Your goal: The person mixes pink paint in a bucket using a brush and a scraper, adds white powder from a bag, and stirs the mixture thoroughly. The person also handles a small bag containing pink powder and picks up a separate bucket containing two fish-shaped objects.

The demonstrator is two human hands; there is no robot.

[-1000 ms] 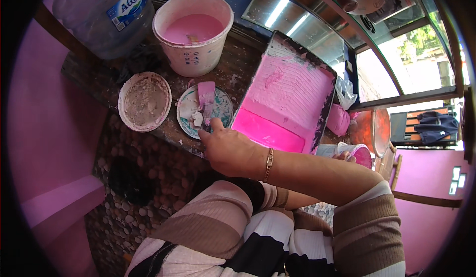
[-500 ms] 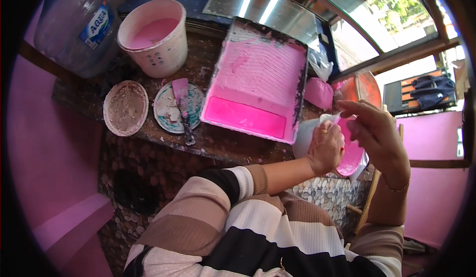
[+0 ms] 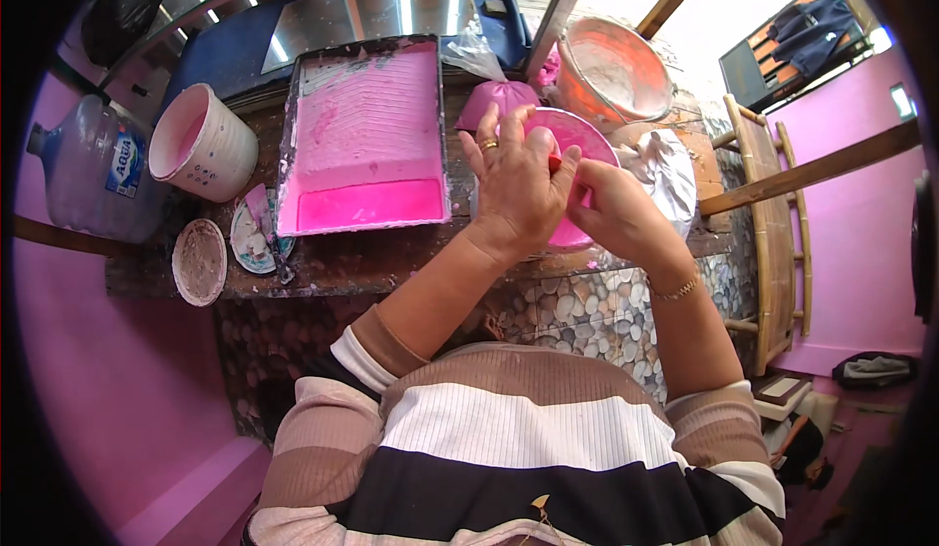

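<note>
Both hands are close together over a bucket of pink paint (image 3: 602, 148), covering much of its opening. My left hand (image 3: 518, 189), with a ring on one finger, has its outer fingers stretched while a small red object (image 3: 555, 163) shows beside its thumb. What that object is, I cannot make out. My right hand (image 3: 631, 216), with a bracelet at the wrist, is closed in a pinch against the left thumb; anything between its fingertips is hidden. Left of the hands lies a paint tray (image 3: 367, 135) with pink paint pooled at its near end.
Beyond the bucket sit a tied bag of pink stuff (image 3: 497, 99) and an orange bucket (image 3: 626, 77). A crumpled white sheet (image 3: 667, 179) is at right. Farther left stand a white pail (image 3: 220, 155), a big water bottle (image 3: 93, 170), a bowl (image 3: 200, 262) and a scraper (image 3: 260, 209).
My view has turned to the right. My right hand has come down from above the bucket's edge to meet the left, which has moved over the opening from the bucket's rim.
</note>
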